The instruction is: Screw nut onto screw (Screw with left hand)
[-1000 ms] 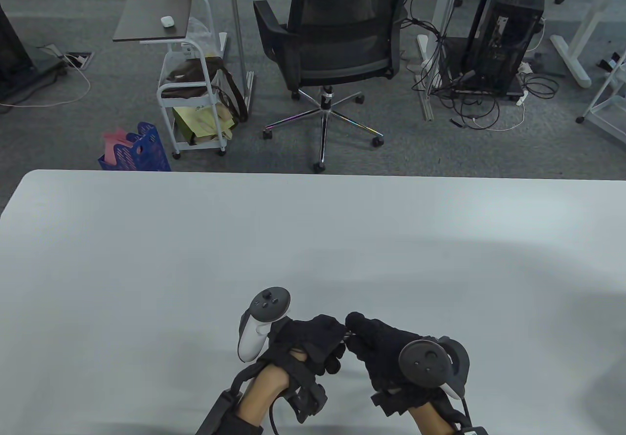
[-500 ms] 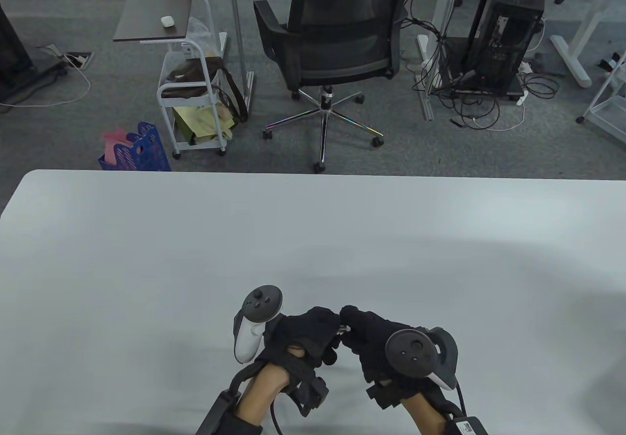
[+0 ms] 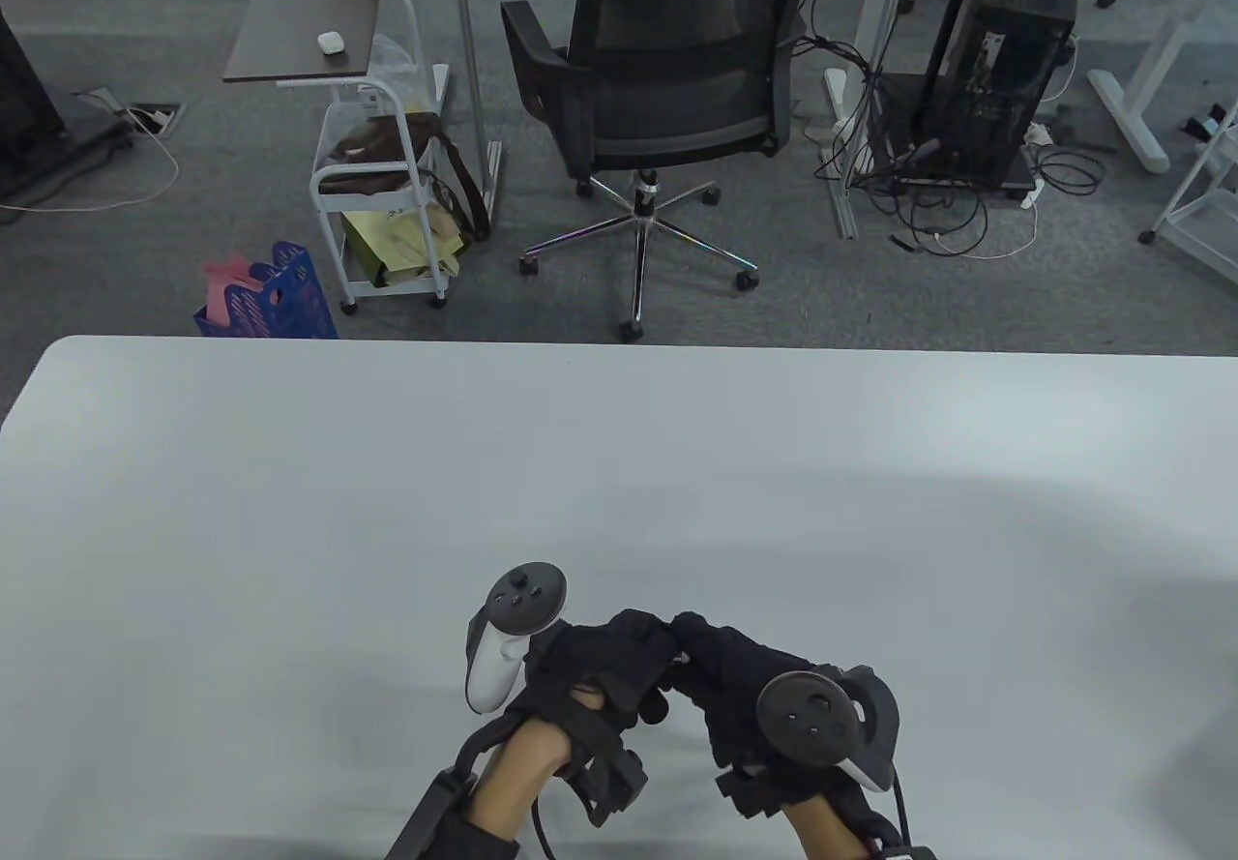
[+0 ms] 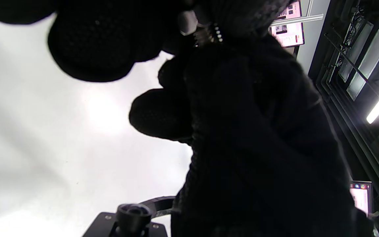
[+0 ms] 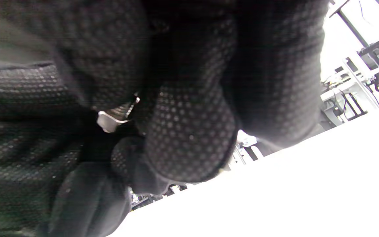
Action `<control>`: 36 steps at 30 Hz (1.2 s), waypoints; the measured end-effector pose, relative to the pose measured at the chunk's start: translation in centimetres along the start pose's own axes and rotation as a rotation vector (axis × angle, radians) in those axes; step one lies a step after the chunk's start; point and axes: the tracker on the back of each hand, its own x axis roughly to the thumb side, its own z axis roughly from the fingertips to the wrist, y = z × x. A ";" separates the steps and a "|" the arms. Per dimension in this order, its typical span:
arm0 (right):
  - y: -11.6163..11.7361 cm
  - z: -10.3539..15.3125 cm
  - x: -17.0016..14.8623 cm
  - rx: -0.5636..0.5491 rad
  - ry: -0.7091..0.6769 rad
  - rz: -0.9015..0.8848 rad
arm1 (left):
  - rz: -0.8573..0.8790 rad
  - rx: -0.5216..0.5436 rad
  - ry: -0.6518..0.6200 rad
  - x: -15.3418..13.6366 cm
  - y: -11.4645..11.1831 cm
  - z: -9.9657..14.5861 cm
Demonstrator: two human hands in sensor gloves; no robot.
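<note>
Both gloved hands meet low over the white table (image 3: 290,512) near its front edge. My left hand (image 3: 650,655) pinches a small silver nut (image 4: 187,21) at its fingertips. The nut sits on the threaded shaft of a screw (image 4: 210,34), whose other end disappears into my right hand (image 3: 698,645). In the right wrist view the nut (image 5: 108,121) and a short stretch of screw thread (image 5: 127,107) show between the dark fingers (image 5: 189,138). In the table view the fingers hide both parts.
A black office chair (image 3: 667,96) stands beyond the table's far edge, with a white trolley (image 3: 377,212) and a blue crate (image 3: 276,299) to its left. Cables and a computer tower (image 3: 1006,76) lie at the back right.
The right hand has shifted left and closed up against the left hand, so the gap between the fingertips is gone. The left hand turned slightly and stayed in place.
</note>
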 end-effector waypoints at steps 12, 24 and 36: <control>-0.3 0.4 -0.9 0.010 0.011 -0.028 | 0.001 -0.057 0.026 -0.4 -0.2 -0.1; -0.5 0.4 -1.0 0.000 0.011 -0.034 | 0.020 -0.060 0.019 -0.5 -0.2 -0.3; -0.7 0.5 -1.1 -0.002 0.017 -0.044 | 0.011 -0.078 0.018 -0.5 -0.3 -0.3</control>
